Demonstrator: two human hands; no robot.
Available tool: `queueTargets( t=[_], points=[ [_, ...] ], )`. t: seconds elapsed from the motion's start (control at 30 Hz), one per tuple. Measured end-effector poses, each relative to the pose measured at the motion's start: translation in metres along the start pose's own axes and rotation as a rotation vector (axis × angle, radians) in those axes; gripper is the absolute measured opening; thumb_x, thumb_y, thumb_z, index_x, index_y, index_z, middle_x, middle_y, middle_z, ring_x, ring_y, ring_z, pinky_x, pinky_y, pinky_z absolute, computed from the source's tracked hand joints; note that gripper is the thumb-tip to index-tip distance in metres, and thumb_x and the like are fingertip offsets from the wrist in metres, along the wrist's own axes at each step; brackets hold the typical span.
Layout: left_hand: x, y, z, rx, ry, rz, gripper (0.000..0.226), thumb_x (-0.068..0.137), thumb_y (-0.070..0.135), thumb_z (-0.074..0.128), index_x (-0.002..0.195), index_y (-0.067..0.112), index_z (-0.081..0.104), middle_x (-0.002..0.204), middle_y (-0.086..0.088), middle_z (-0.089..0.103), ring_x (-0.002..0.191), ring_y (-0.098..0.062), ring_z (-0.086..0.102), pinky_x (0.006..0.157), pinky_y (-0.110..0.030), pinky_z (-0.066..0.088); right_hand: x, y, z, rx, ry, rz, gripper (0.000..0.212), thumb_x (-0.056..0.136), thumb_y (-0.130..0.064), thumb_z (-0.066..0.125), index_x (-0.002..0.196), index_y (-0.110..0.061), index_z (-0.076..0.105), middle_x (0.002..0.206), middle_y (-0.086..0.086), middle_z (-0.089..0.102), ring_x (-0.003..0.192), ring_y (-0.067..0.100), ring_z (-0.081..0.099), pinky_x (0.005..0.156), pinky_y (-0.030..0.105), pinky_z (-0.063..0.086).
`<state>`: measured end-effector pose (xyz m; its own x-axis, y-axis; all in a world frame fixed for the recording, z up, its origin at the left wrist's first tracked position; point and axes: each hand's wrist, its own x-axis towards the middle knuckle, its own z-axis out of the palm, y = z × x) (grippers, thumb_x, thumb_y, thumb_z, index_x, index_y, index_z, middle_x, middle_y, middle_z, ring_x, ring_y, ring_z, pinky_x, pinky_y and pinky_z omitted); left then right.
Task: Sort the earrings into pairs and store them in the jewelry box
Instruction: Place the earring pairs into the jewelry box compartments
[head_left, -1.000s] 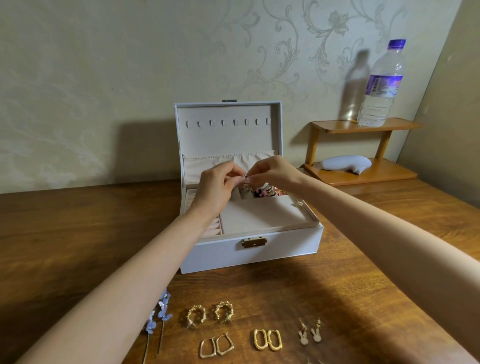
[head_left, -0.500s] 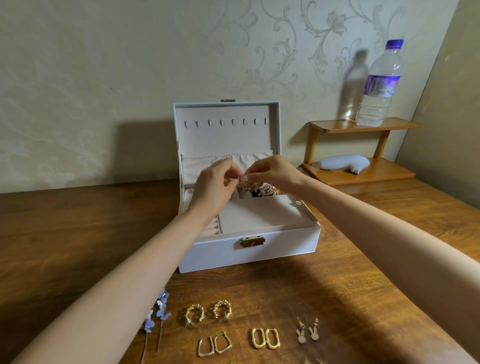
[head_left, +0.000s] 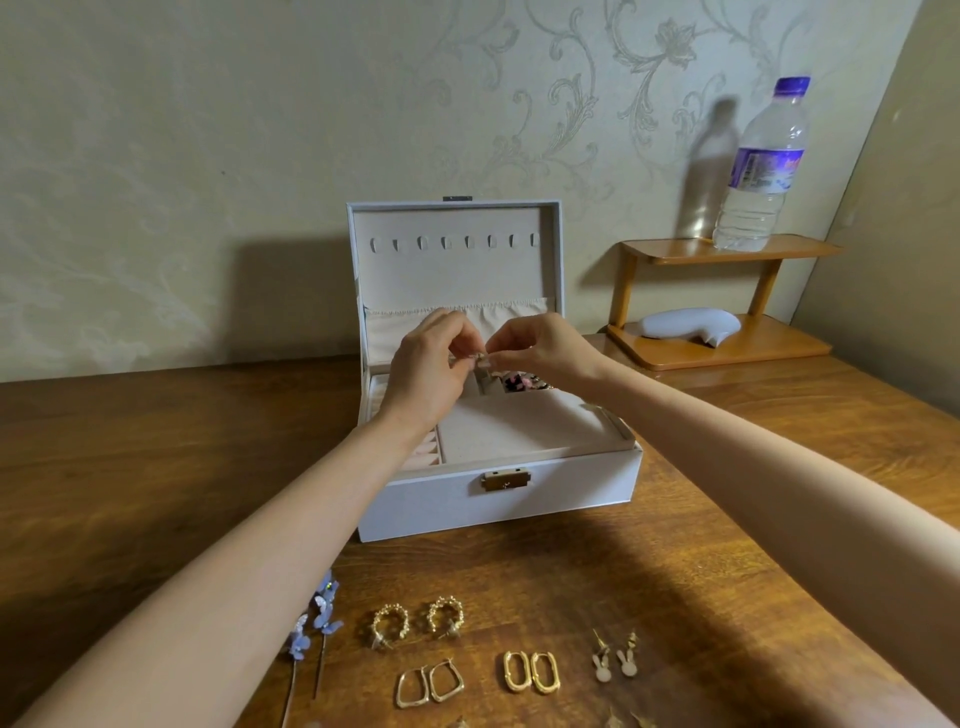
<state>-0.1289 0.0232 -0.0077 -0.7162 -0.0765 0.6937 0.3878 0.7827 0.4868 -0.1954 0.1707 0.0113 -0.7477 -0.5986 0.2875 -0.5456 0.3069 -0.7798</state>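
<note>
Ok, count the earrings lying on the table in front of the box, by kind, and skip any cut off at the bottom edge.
Blue flower drops: 2
Beaded gold hoops: 2
Squared gold hoops: 2
Oval gold hoops: 2
Rabbit-shaped drops: 2
Total: 10

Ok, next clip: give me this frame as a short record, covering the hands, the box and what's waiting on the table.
left hand: pinches small earring above the box's back compartments
right hand: pinches the same small earring
jewelry box: open, lid upright
box contents: colourful items in a back compartment
waiting pairs: blue flower earrings, beaded hoops, squared hoops, oval hoops, rabbit studs
where: table, in front of the box
background: water bottle on wooden shelf
</note>
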Motion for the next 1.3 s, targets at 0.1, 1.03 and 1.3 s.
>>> queueTargets(
  t=[0.1, 1.03, 1.3],
  points=[
    [0.000, -0.002, 0.001, -0.010, -0.019, -0.052, 0.029, 0.078, -0.008, 0.064, 0.101, 0.009, 0.060, 0.100, -0.003, 0.057, 0.083, -0.013, 0.058, 0.074, -0.033, 0.053, 0.001, 0.000, -0.001, -0.031, 0.029, -0.019, 0.012, 0.078, -0.015, 0.075, 0.085, -0.009, 0.068, 0.076, 0.001, 0.067, 0.063, 0.002, 0.060, 0.062, 0.018, 0.049],
    [-0.001, 0.004, 0.000, -0.019, -0.133, -0.197, 0.009, 0.082, 0.002, 0.064, 0.089, 0.007, 0.062, 0.086, -0.001, 0.064, 0.084, -0.018, 0.059, 0.076, -0.026, 0.048, -0.004, 0.000, 0.002, -0.321, 0.148, -0.254, 0.011, 0.072, 0.006, 0.072, 0.079, 0.000, 0.067, 0.079, 0.010, 0.070, 0.072, 0.021, 0.065, 0.067, 0.029, 0.052],
    [-0.001, 0.007, -0.003, -0.076, -0.055, -0.121, 0.008, 0.079, -0.003, 0.066, 0.084, 0.002, 0.063, 0.080, -0.003, 0.061, 0.069, 0.001, 0.050, 0.060, -0.001, 0.036, -0.002, -0.005, -0.002, -0.212, 0.104, -0.215, 0.025, 0.072, 0.010, 0.069, 0.093, 0.000, 0.063, 0.083, 0.008, 0.069, 0.077, 0.015, 0.066, 0.076, 0.023, 0.054]
  ],
)
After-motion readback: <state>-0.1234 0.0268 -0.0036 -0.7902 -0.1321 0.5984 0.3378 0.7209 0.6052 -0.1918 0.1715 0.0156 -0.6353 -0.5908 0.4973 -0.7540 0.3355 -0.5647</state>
